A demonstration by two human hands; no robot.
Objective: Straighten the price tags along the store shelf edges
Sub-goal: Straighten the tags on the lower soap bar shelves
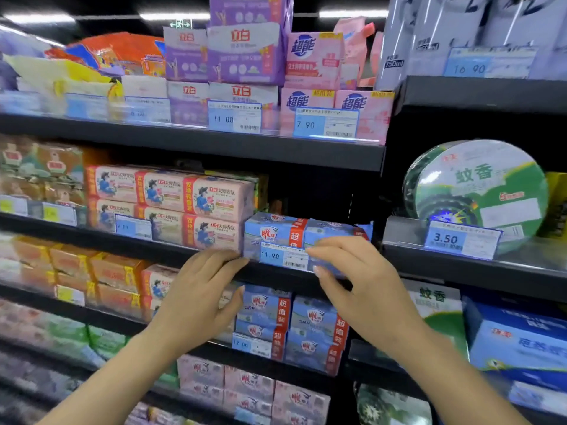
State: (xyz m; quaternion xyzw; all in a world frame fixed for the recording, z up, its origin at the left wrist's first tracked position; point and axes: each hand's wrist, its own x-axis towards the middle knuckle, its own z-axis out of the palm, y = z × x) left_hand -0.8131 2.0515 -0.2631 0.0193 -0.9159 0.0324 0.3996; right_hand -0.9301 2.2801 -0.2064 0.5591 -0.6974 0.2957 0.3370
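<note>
A blue-and-white price tag reading 11.90 [283, 258] sits in the clear strip on the edge of the middle shelf [171, 251], in front of blue soap packs [276, 233]. My right hand [356, 280] pinches the tag's right end, fingers on top and thumb underneath. My left hand [205, 289] lies flat against the shelf edge just left of the tag, fingertips touching the strip and holding nothing. Other tags line the edges: 11.00 [234, 120], 7.90 [325, 124], 3.50 [461, 240], 12.00 [251, 345].
Pink soap boxes [171, 204] are stacked left of the blue packs. A round green mosquito-coil box [478, 188] stands on the right-hand shelf unit. Purple and pink soap packs [245, 53] fill the top shelf. More packs crowd the lower shelves.
</note>
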